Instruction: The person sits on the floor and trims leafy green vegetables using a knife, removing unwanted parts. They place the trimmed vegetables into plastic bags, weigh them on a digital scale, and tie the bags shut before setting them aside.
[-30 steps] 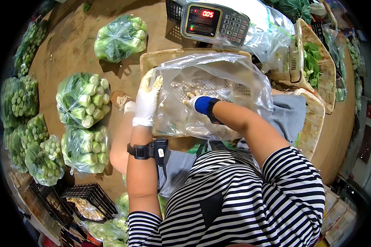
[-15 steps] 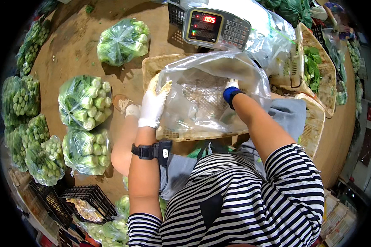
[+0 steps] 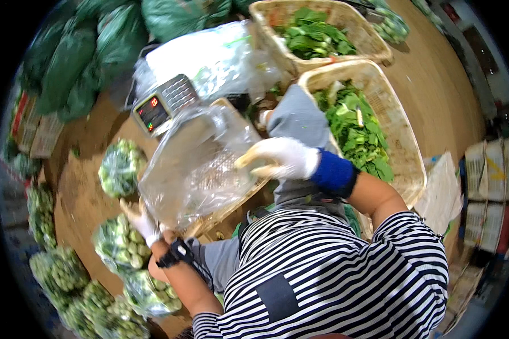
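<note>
A clear plastic bag (image 3: 178,181) lines a cream plastic basket (image 3: 201,226), its mouth spread wide and no produce showing inside. My right hand (image 3: 283,160), in a white glove with a blue cuff, hovers over the bag's right edge. Its thumb and fingers are apart, with nothing between them. By the basket's left corner is my left hand (image 3: 142,223), gloved in white. Its fingers are stretched out, somewhat blurred, beside the bag; whether they touch its rim I cannot tell. The digital scale (image 3: 164,104) stands at the basket's far side, its display lit red.
Two cream baskets hold leafy greens (image 3: 359,127) and more greens (image 3: 316,34) on the right. Clear bags of green-and-white vegetables (image 3: 121,243) stand on the brown floor at left. Large green sacks (image 3: 68,62) lie at far left, and clear plastic bags (image 3: 209,56) behind the scale.
My view has swung right, bringing the baskets of greens into sight. My right hand has come out of the bag to its right edge. The left hand now lies lower at the basket's corner.
</note>
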{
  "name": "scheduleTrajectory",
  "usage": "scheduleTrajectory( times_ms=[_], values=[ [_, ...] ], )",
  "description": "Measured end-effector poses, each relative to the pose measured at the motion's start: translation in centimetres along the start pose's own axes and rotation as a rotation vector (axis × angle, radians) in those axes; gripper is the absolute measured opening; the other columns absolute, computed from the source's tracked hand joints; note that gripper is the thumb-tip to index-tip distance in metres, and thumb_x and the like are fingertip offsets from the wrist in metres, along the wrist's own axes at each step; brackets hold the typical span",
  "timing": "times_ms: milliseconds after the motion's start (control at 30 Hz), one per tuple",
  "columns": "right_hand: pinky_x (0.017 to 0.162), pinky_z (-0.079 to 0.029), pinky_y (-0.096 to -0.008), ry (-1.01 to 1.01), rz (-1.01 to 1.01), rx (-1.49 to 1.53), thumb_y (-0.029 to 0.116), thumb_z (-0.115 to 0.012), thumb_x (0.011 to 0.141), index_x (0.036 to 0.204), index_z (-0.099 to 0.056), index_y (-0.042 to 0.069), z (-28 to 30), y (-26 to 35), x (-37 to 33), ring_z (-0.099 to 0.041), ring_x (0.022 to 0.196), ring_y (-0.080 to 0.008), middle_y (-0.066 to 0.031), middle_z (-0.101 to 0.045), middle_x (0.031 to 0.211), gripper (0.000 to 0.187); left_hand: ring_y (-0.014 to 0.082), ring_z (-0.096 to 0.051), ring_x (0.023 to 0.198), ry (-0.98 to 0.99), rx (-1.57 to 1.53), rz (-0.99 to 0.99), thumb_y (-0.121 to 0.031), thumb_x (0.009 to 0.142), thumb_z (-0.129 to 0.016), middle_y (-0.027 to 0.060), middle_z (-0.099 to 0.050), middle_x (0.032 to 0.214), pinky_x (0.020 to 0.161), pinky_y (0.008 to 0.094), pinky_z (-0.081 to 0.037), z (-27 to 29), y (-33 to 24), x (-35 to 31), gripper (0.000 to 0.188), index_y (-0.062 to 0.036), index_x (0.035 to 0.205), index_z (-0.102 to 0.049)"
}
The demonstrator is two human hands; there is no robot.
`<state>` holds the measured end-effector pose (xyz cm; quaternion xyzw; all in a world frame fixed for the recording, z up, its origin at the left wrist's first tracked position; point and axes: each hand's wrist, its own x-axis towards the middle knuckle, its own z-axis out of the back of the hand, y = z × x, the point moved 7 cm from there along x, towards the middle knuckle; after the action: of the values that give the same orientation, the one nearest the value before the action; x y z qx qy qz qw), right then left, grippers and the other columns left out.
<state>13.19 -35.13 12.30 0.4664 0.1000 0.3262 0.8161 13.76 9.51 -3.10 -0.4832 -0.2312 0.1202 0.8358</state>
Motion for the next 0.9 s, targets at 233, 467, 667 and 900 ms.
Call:
scheduleTrajectory(
  times_ms=[233, 467, 667, 900],
  values=[
    [0.089, -0.043, -0.0357, -0.710, -0.847, -0.508, 0.028, -0.065, 0.076, 0.114, -0.056, 0.006, 15.6, -12.0, -26.9, -0.055, 0.103, -0.0302, -0.0169, -0.057, 0.111, 0.045, 0.0305, -0.047, 0.114, -0.317, 0.316, 0.003, -0.017, 0.084, -0.063, 0.0218, -0.045, 0.128, 0.096, 0.0388, -0.038, 3.3, -9.3, -7.7, 0.058, 0.0024, 0.131, -0.036],
    [0.104, -0.029, -0.0427, -0.146, -1.164, -0.290, 0.052, -0.082, 0.048, 0.144, -0.001, 0.028, 9.8, -29.5, -26.6, -0.024, 0.129, -0.0459, -0.0322, -0.003, 0.143, 0.128, 0.0200, -0.046, 0.102, -0.266, -0.103, 0.049, -0.003, 0.083, -0.056, 0.0113, -0.045, 0.121, 0.090, 0.0303, -0.038, 0.2, -12.1, -9.3, 0.053, -0.0070, 0.133, -0.038],
    [0.099, -0.037, -0.0422, -0.119, -1.380, -0.279, 0.043, -0.076, 0.063, 0.142, -0.017, 0.032, 8.2, -35.1, -22.8, -0.034, 0.125, -0.0432, -0.0246, -0.009, 0.145, 0.099, 0.0221, -0.043, 0.112, -0.157, -0.074, 0.065, -0.004, 0.083, -0.056, 0.0131, -0.039, 0.128, 0.094, 0.0316, -0.037, -4.2, -18.4, -9.2, 0.057, -0.0072, 0.136, -0.033],
    [0.087, -0.045, -0.0385, -0.358, -1.170, -0.338, 0.027, -0.073, 0.066, 0.112, -0.057, 0.007, 9.8, -33.9, -24.8, -0.055, 0.103, -0.0326, -0.0187, -0.055, 0.116, 0.053, 0.0238, -0.042, 0.114, -0.099, -0.104, 0.091, -0.005, 0.082, -0.058, 0.0139, -0.041, 0.128, 0.095, 0.0337, -0.037, -5.6, -14.4, -9.4, 0.059, -0.0068, 0.136, -0.033]
  ],
)
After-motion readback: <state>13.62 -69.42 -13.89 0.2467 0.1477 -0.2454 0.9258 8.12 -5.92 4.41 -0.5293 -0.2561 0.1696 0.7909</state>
